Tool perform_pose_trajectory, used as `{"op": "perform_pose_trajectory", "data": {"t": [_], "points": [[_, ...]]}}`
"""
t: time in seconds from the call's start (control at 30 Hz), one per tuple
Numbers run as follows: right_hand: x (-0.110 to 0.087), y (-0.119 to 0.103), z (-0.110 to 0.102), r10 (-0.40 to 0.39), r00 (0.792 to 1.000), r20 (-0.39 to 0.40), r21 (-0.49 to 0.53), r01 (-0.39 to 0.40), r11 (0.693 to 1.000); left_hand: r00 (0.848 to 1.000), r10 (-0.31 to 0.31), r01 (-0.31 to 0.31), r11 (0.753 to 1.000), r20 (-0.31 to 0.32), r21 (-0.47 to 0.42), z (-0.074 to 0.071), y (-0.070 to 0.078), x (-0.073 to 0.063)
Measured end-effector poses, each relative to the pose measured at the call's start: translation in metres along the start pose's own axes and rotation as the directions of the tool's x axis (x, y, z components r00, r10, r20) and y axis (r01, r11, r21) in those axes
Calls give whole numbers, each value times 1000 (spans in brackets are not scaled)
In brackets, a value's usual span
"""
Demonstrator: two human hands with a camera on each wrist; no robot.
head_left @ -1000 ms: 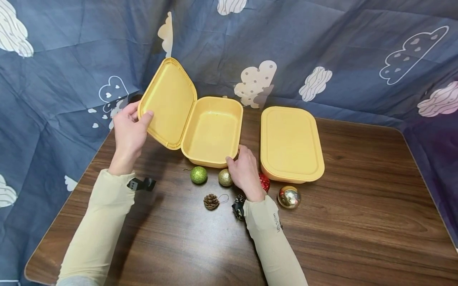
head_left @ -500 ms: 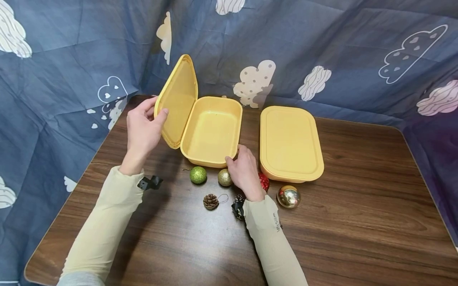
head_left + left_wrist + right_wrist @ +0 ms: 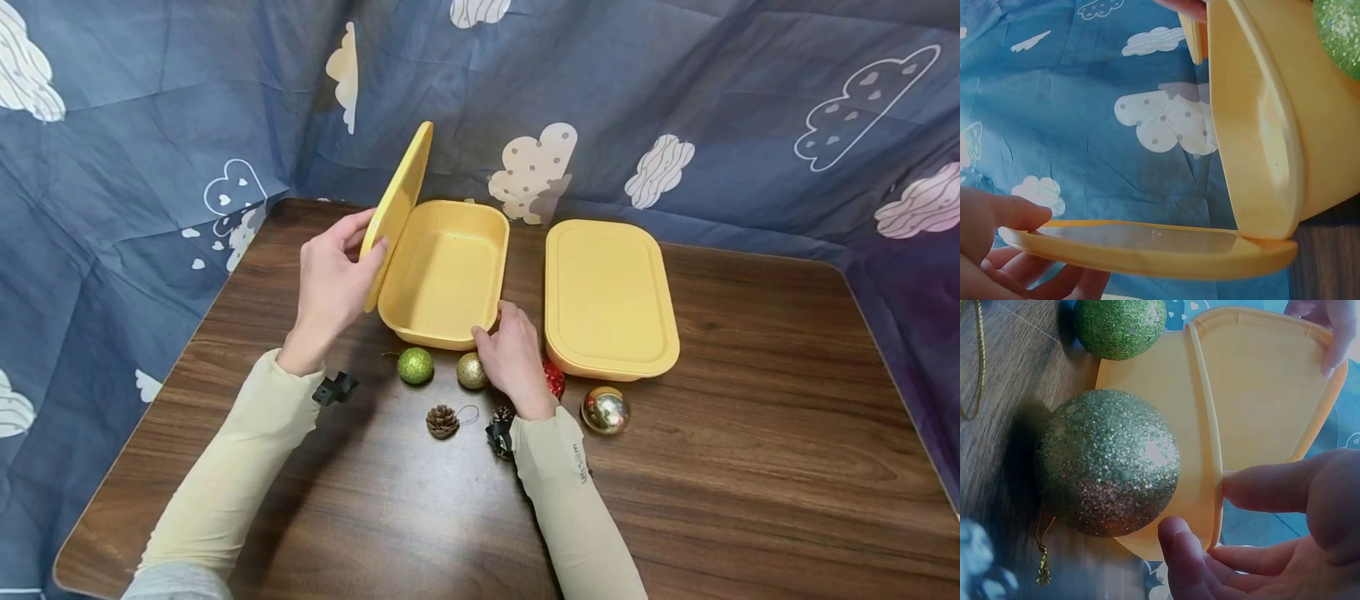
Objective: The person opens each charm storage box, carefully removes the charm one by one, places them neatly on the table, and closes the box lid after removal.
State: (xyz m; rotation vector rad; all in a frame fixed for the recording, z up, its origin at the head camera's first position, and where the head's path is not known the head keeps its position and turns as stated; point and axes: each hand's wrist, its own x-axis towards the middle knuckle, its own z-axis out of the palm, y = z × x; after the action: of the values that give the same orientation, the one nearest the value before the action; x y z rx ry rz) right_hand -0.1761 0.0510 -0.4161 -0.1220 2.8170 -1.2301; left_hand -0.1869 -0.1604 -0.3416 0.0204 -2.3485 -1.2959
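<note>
A yellow box (image 3: 448, 287) stands on the table, its hinged lid (image 3: 401, 200) raised almost upright on the left side; no items show inside. My left hand (image 3: 333, 279) pinches the lid's outer edge between thumb and fingers, clear in the left wrist view too. At the box's near right corner my right hand (image 3: 513, 354) grips the wall, thumb at the rim and fingers outside, as the right wrist view shows. Just in front of the box lie a green glitter ball (image 3: 416, 366) and a gold glitter ball (image 3: 472, 371), the latter close to my right hand.
A second yellow box (image 3: 611, 296) with its lid down stands to the right. A brown pine cone (image 3: 442, 422), a dark pine cone (image 3: 500, 433), a partly hidden red ball (image 3: 553, 379) and a shiny gold ball (image 3: 606, 411) lie nearer. A cloud-print curtain (image 3: 585, 75) hangs behind.
My left hand has swung the lid to the right, from leaning far outward to nearly upright. The right hand and the box have stayed in place.
</note>
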Motion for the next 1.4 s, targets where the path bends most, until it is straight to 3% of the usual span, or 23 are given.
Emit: {"op": "perform_pose_trajectory", "data": {"t": [0.43,0.7,0.97,1.23,1.4], "points": [[0,0,-1,10,1000,11,11,-10,1000,993,111,-115,986,45,119,18,8,-14],[1,1,-1,6,1000,7,21,-6,1000,978,154,-184,956,141,230,30,9,-22],[2,3,-1,-16,1000,-4,25,16,1000,949,147,-227,932,279,282,45,7,-29],[1,2,-1,-24,1000,-10,13,24,1000,911,217,-325,902,351,285,58,4,-38],[2,3,-2,-29,1000,-12,-6,28,1000,888,230,-360,887,397,290,64,3,-40]]}}
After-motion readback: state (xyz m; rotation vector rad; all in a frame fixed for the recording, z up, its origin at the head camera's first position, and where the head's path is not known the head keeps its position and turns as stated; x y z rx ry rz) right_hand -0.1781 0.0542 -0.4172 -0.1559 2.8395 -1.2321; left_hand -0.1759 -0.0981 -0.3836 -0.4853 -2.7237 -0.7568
